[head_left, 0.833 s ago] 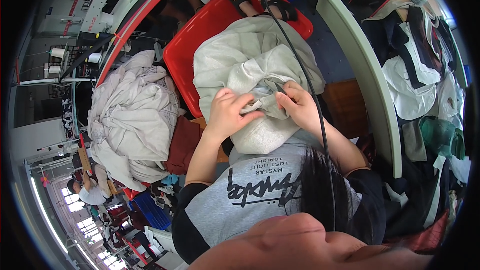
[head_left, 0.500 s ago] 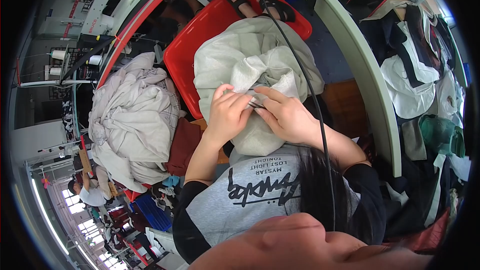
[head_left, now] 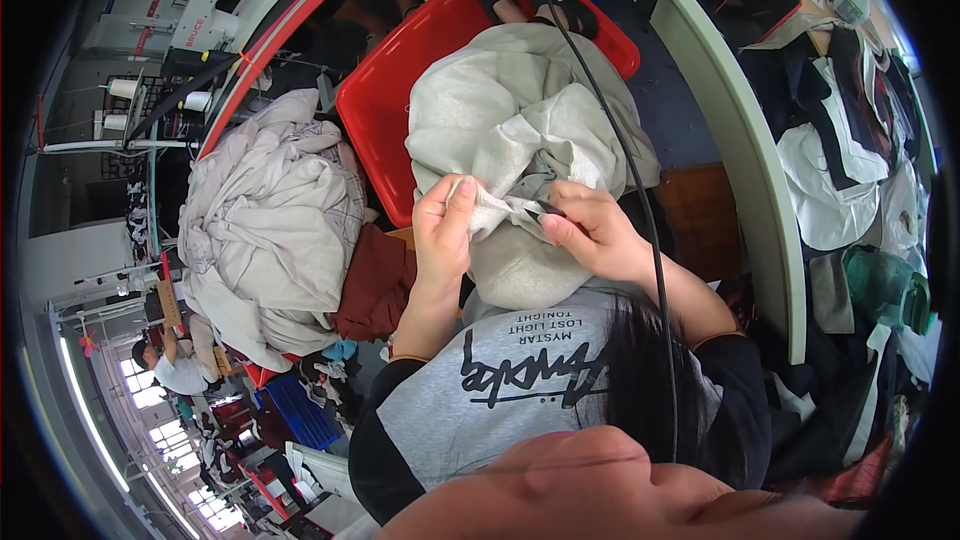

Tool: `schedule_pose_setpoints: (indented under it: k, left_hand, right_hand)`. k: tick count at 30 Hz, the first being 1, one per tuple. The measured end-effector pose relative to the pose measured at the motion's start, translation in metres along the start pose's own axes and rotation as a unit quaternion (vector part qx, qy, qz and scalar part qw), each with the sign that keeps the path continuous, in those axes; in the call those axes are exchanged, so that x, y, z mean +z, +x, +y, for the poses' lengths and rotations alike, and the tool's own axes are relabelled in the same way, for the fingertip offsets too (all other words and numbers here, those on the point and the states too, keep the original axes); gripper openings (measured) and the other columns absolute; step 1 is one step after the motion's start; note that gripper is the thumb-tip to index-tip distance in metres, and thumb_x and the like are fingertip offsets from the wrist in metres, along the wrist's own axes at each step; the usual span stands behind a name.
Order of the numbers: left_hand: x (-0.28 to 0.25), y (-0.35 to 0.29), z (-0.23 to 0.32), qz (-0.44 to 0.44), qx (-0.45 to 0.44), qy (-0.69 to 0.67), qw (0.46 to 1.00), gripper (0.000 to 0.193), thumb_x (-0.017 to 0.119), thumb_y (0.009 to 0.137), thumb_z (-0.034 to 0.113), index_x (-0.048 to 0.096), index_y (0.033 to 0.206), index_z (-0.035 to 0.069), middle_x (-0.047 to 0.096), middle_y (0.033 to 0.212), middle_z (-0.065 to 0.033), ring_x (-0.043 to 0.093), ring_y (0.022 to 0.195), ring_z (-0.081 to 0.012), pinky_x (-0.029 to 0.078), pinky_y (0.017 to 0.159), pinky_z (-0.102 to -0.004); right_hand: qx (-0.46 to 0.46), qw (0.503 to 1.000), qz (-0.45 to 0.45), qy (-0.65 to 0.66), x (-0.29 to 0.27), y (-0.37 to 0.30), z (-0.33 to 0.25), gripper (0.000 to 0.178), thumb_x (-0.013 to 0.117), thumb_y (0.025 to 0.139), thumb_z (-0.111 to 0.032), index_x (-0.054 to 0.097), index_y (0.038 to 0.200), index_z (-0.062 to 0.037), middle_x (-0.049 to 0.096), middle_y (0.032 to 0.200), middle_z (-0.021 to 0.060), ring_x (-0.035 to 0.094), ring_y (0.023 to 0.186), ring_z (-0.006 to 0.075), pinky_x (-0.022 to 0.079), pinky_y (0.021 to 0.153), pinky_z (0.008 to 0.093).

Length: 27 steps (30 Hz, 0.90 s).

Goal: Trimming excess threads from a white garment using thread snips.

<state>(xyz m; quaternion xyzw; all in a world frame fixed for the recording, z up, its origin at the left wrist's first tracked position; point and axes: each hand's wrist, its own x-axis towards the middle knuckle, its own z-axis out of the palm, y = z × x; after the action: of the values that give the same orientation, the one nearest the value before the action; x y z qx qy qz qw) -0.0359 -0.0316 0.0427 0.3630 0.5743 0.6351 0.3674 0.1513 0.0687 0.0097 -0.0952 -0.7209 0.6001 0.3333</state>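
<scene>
- In the head view, our left hand (head_left: 445, 227) pinches pale cloth (head_left: 508, 145);
- our right hand (head_left: 598, 230) grips a dark tool (head_left: 546, 210) beside the pinched fold;
- the cloth bunches before our shirt (head_left: 500, 420), partly hiding a red tub (head_left: 377, 105).

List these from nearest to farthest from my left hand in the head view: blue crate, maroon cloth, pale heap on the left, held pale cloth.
1. Held pale cloth: pinched in your left hand.
2. Maroon cloth: left and slightly lower.
3. Pale heap: farther left.
4. Blue crate: lower left.
</scene>
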Motion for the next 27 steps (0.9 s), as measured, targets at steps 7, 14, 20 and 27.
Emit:
schedule_pose_setpoints:
  k: [7, 14, 20, 27]
  left_hand:
    - [0.0, 0.001, -0.012, 0.02, -0.117, -0.176, 0.977, 0.022, 0.055, 0.1, 0.021, 0.062, 0.092, 0.002, 0.063, 0.081, -0.0051, 0.063, 0.073, -0.0151, 0.051, 0.073, -0.0287]
    - [0.023, 0.008, -0.018, 0.067, -0.081, -0.134, 0.985, 0.023, 0.055, 0.101, 0.022, 0.063, 0.091, 0.002, 0.059, 0.079, 0.0026, 0.051, 0.069, -0.0033, 0.041, 0.067, -0.0209]
    - [0.034, 0.007, -0.018, 0.06, -0.074, -0.119, 0.988, 0.024, 0.054, 0.102, 0.022, 0.062, 0.091, 0.003, 0.058, 0.077, 0.003, 0.048, 0.068, -0.0023, 0.039, 0.064, -0.0195]
    - [0.031, -0.004, -0.02, 0.002, 0.005, -0.031, 1.0, 0.025, 0.054, 0.101, 0.024, 0.061, 0.091, 0.003, 0.06, 0.082, -0.0016, 0.055, 0.075, -0.0077, 0.045, 0.071, -0.0235]
  right_hand:
    - [0.04, 0.999, -0.009, -0.02, -0.007, -0.002, 0.005, 0.03, 0.059, 0.095, -0.014, 0.054, 0.068, -0.0004, 0.042, 0.071, 0.0073, 0.042, 0.064, 0.0186, 0.034, 0.058, 0.0319]
    - [0.122, 0.991, -0.007, -0.053, -0.011, 0.005, 0.006, 0.027, 0.063, 0.09, -0.014, 0.061, 0.068, 0.0014, 0.041, 0.073, 0.0046, 0.041, 0.067, 0.0159, 0.035, 0.062, 0.0305]
    - [0.153, 0.987, 0.034, -0.046, -0.008, 0.0, 0.004, 0.027, 0.064, 0.09, -0.015, 0.06, 0.068, 0.0011, 0.045, 0.072, 0.0051, 0.044, 0.068, 0.0163, 0.037, 0.063, 0.0304]
    - [0.181, 0.975, 0.112, -0.059, -0.002, -0.001, 0.006, 0.031, 0.063, 0.092, -0.016, 0.057, 0.066, 0.0008, 0.046, 0.071, 0.0065, 0.046, 0.069, 0.0166, 0.038, 0.064, 0.0316]
